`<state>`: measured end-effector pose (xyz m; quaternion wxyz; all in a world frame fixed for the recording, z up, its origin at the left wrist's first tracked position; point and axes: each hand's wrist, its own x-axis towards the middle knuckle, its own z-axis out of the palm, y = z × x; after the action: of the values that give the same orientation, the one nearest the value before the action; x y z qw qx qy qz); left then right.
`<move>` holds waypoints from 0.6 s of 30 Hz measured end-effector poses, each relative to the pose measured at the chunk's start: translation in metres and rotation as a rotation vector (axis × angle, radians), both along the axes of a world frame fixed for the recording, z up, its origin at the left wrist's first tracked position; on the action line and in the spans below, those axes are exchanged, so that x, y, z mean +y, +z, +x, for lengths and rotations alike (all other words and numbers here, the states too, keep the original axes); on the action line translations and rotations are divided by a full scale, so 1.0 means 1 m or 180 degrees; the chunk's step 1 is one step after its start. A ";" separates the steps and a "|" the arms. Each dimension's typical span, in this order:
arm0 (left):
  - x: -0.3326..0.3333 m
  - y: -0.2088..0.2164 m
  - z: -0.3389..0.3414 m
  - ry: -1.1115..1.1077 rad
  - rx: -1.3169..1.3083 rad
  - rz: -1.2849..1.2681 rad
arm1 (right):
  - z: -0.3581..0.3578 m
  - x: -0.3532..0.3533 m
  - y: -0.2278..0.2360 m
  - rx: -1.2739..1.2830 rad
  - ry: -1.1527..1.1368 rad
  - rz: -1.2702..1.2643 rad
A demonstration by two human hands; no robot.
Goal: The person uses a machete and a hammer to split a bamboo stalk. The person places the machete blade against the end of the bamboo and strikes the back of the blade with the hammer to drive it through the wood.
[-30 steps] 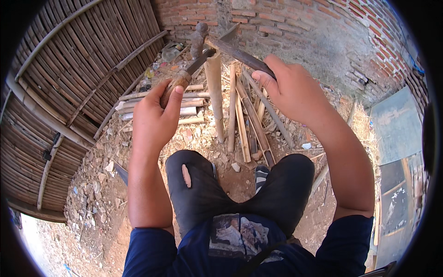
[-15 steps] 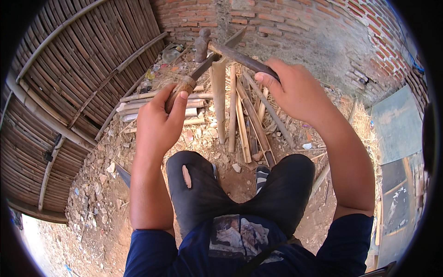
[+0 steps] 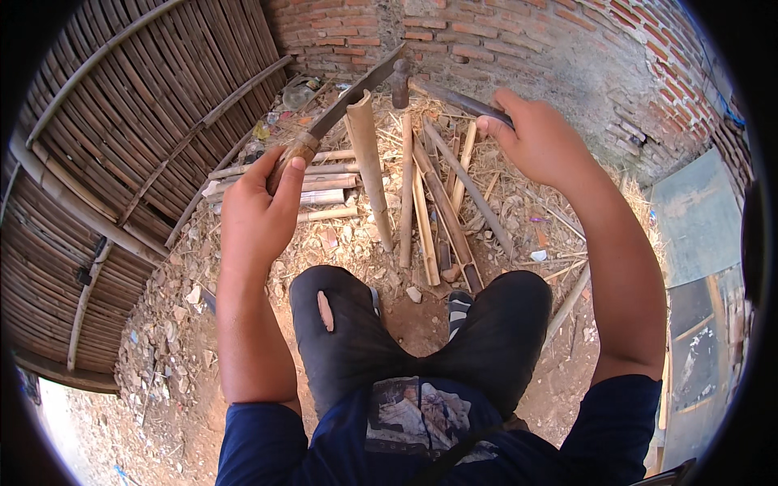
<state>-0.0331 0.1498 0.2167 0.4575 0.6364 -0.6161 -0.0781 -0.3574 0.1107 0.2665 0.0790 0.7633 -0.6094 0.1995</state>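
Through the head view, I judge that the long-bladed knife (image 3: 335, 113) could skid off the upright bamboo piece (image 3: 367, 158) if the hammer (image 3: 454, 99) struck off-centre; the bamboo could tip too, with neither hand steadying it. It stands mid-scene, leaning slightly left, beside bamboo strips (image 3: 427, 235) on its right. I see the left hand (image 3: 259, 212) wrapped round the knife's wooden handle, the right hand (image 3: 545, 138) curled round the hammer's shaft.
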 end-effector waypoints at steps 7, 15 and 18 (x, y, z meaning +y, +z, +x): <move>0.003 0.011 -0.003 0.0051 -0.0556 -0.0076 | -0.005 -0.009 0.013 -0.1201 0.0011 -0.0648; -0.004 0.020 0.002 -0.0040 -0.1208 0.0040 | -0.007 0.009 0.016 -0.0604 0.0188 -0.0611; -0.008 0.022 0.003 -0.0036 -0.1182 0.0108 | -0.008 0.010 0.019 -0.0802 0.0318 -0.1161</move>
<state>-0.0300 0.1421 0.2388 0.3247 0.6440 -0.6921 0.0277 -0.3658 0.1207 0.2852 0.1289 0.7347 -0.5297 0.4037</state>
